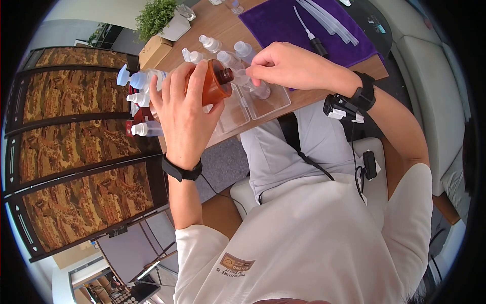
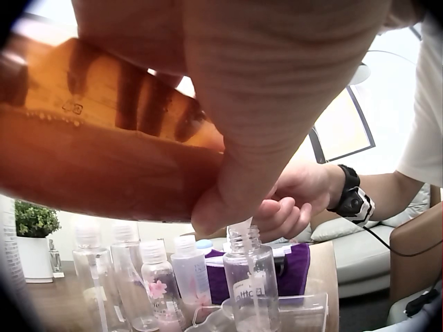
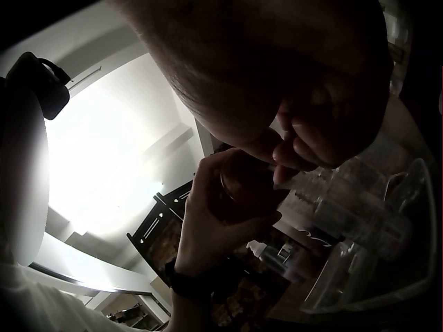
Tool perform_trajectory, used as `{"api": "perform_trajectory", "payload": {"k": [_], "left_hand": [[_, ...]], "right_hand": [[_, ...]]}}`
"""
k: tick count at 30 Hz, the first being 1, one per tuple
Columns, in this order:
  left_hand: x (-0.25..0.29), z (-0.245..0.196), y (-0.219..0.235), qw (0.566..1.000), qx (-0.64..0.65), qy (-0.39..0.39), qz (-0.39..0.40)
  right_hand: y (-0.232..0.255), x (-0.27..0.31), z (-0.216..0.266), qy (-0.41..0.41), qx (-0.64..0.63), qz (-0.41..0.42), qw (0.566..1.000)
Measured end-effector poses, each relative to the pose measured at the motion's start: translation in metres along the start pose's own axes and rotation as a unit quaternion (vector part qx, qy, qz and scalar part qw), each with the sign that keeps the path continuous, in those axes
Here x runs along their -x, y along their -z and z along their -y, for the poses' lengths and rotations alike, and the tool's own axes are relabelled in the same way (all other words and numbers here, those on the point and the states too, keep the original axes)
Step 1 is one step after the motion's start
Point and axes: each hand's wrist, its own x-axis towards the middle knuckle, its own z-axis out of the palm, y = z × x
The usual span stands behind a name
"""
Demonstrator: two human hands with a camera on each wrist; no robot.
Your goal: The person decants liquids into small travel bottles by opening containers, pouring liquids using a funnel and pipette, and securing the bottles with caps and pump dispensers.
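My left hand (image 1: 185, 109) grips an amber bottle (image 1: 215, 88), which lies tipped sideways with its open dark neck toward my right hand (image 1: 288, 66). Orange-brown liquid shows through its wall in the left wrist view. Below the neck stands a clear bottle (image 2: 250, 287) with an open threaded mouth. A small translucent piece (image 2: 240, 226) sits at that mouth, and the curled fingertips of my right hand pinch it from the side. The clear bottle stands by a shallow clear plastic tray (image 1: 276, 107). In the right wrist view, the bottle's neck is close to my fingertips.
Several small clear bottles (image 2: 156, 280) crowd the table behind the tray. A blue-topped pump bottle (image 1: 139, 80) stands at the left. Clear tubes (image 1: 329, 20) and a black-capped dropper (image 1: 318, 45) lie on a purple cloth (image 1: 273, 25). A potted plant (image 1: 157, 20) is at the back.
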Motion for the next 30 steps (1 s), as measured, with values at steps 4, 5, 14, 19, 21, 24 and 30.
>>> {"api": "perform_trajectory", "payload": {"k": [4,5,14,19,21,24,30], "left_hand": [[-0.001,0.0,0.002,1.0,-0.003,0.003,0.003],[-0.001,-0.001,0.002,1.0,-0.004,0.002,0.001],[-0.001,-0.001,0.001,1.0,-0.002,0.002,0.001],[0.0,0.0,-0.001,1.0,0.024,0.0,0.0],[0.0,-0.001,-0.001,0.999,0.039,0.002,0.0],[0.002,0.001,-0.007,0.996,0.082,0.015,-0.01],[0.006,0.005,-0.011,0.971,0.217,0.098,-0.005]], "right_hand": [[0.0,-0.001,0.0,0.003,-0.003,0.002,1.0],[0.0,-0.001,0.001,0.001,-0.002,0.003,1.0],[0.0,0.0,0.002,-0.018,-0.001,0.004,1.0],[-0.001,0.0,0.0,-0.021,-0.007,0.006,1.0],[-0.001,-0.001,-0.001,-0.016,-0.01,0.005,1.0],[-0.002,-0.002,-0.005,-0.021,-0.008,0.012,1.0],[0.0,-0.001,-0.004,-0.023,-0.008,0.021,0.999]]}}
